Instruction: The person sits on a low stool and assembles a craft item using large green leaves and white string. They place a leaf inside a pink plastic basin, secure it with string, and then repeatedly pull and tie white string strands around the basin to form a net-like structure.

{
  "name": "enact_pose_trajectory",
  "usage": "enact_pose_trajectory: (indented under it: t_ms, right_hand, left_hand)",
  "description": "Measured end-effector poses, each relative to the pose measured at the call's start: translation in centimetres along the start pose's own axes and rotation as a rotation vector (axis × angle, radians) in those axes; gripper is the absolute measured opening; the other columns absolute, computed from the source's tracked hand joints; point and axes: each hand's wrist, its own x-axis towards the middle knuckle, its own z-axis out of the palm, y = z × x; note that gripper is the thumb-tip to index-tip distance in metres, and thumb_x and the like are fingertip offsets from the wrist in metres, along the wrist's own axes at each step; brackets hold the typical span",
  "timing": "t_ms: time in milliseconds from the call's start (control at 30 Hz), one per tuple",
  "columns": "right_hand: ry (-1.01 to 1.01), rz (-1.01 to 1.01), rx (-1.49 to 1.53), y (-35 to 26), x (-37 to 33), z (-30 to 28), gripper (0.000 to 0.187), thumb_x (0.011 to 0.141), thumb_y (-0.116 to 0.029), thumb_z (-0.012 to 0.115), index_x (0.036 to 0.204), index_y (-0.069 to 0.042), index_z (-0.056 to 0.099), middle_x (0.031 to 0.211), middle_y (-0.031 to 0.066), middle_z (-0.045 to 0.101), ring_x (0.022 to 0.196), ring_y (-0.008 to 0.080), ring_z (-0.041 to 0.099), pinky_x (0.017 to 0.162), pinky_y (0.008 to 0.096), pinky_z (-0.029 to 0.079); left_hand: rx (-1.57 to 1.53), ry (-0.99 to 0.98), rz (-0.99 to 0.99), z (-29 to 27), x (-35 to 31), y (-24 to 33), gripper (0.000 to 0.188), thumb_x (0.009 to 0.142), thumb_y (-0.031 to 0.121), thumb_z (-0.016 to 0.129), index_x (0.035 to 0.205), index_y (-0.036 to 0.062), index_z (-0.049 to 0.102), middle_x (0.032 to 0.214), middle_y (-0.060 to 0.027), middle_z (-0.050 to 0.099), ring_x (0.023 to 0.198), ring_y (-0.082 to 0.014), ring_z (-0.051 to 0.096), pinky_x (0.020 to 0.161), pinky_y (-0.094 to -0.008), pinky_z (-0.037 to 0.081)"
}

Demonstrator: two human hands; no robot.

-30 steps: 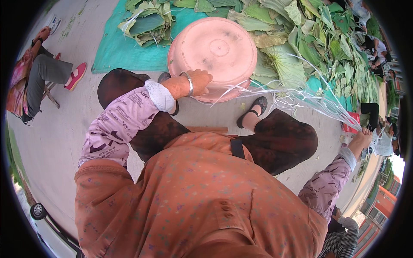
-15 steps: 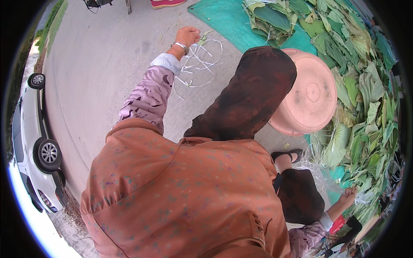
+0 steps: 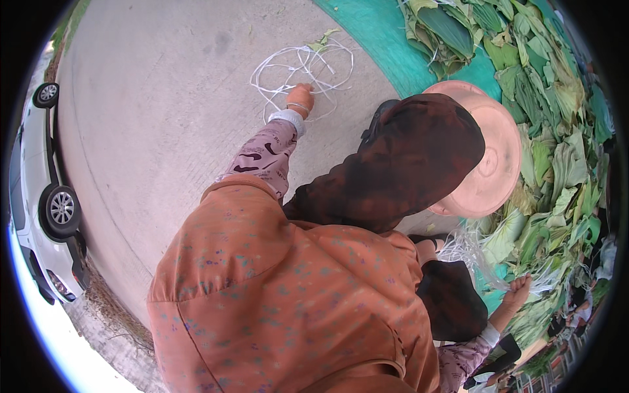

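Note:
My left hand is low over the concrete, its fingers curled in and mostly hidden behind the back of the hand. Around and beyond it lies a loose tangle of thin white string, with a scrap of green leaf at its far side. At the lower right, my right hand is closed on a bunch of white plastic string, whose strands spread toward my foot and over the leaves. The left hand wears a bracelet.
A pink upturned basin stands beyond my bent knee. Piled large green leaves cover the right side, and a folded leaf bundle rests on the green sheet. A white car is parked at the left.
My left hand has drawn back nearer to me, uncovering more string loops beyond it. My right hand keeps its grip on the string. The view has shifted slightly.

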Motion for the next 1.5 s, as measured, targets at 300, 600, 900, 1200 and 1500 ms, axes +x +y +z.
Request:
enact_pose_trajectory:
  t_ms: [300,600,900,1200,1500]
  right_hand:
    - [-0.006,-0.023,-0.026,0.5,0.7,-0.4,0.014,0.09,-0.019,0.046,0.094,-0.005,0.048,0.057,-0.0045,0.029,0.043,0.0043,0.023,0.035,0.0196,0.019]
    - [0.026,-0.046,0.007,0.7,-0.4,-0.9,0.015,0.09,-0.02,0.047,0.094,-0.006,0.047,0.058,-0.0043,0.03,0.044,0.0046,0.024,0.035,0.0198,0.02]
    - [-0.068,-0.092,0.119,0.2,-1.9,-0.7,0.015,0.092,-0.02,0.044,0.093,-0.006,0.047,0.058,-0.0045,0.029,0.044,0.0044,0.023,0.037,0.0198,0.02]
    - [-0.116,-0.204,0.162,-1.0,-4.0,-0.5,0.016,0.092,-0.02,0.045,0.094,-0.005,0.049,0.058,-0.0053,0.029,0.044,0.0031,0.023,0.036,0.0193,0.019]
    - [-0.257,-0.257,0.248,-5.1,-8.9,4.5,0.017,0.089,-0.021,0.05,0.093,-0.004,0.052,0.049,-0.008,0.024,0.038,0.0022,0.019,0.033,0.0195,0.015]
  left_hand:
    - [0.196,0.071,0.265,1.3,-0.1,3.5,0.016,0.077,0.011,0.05,0.087,0.014,0.062,0.09,-0.0107,0.057,0.088,-0.028,0.055,0.074,-0.0382,0.044]
    - [0.348,-0.005,0.353,-1.1,1.2,4.7,0.01,0.078,0.013,0.051,0.079,0.0099,0.061,0.087,-0.0108,0.058,0.084,-0.0283,0.057,0.073,-0.0375,0.045]
    - [-0.856,-0.316,0.244,-21.6,3.3,10.1,0.009,0.08,0.014,0.06,0.082,0.0063,0.057,0.093,-0.0089,0.063,0.083,-0.0148,0.058,0.073,-0.0287,0.046]
    - [-1.49,-0.678,0.667,-31.1,2.0,21.6,0.013,0.088,0.01,0.046,0.099,0.0067,0.053,0.116,-0.0206,0.051,0.099,-0.0238,0.056,0.086,-0.0336,0.046]
    - [-1.447,-0.994,0.955,-34.8,-3.8,36.4,0.016,0.088,0.01,0.048,0.102,0.0032,0.052,0.116,-0.0194,0.051,0.094,-0.0199,0.058,0.084,-0.0317,0.047]
